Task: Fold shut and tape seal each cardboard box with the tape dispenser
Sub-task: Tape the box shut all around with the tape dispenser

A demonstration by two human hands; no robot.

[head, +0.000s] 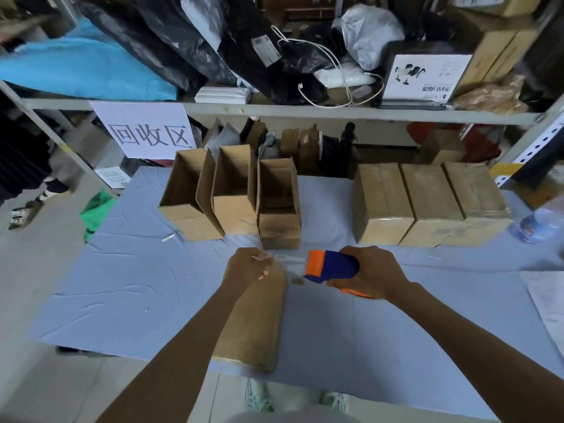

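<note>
A closed cardboard box (pixel 254 325) lies lengthwise on the blue-grey table (pixel 128 285) in front of me, partly under my left forearm. My right hand (pixel 370 271) grips a blue and orange tape dispenser (pixel 331 267) just right of the box's far end. My left hand (pixel 248 265) pinches the free end of the clear tape (pixel 287 260), stretched between hand and dispenser above the box's far edge. Three open boxes (pixel 232 193) stand at the back left. Three closed boxes (pixel 430 203) stand in a row at the back right.
A metal shelf (pixel 274 109) with bags, cables and cartons runs behind the table, with a paper sign (pixel 146 132) hanging from it. A plastic water bottle (pixel 538 222) lies at the right edge. Papers (pixel 546 297) lie at the right. Another person's feet (pixel 24 212) are at the left.
</note>
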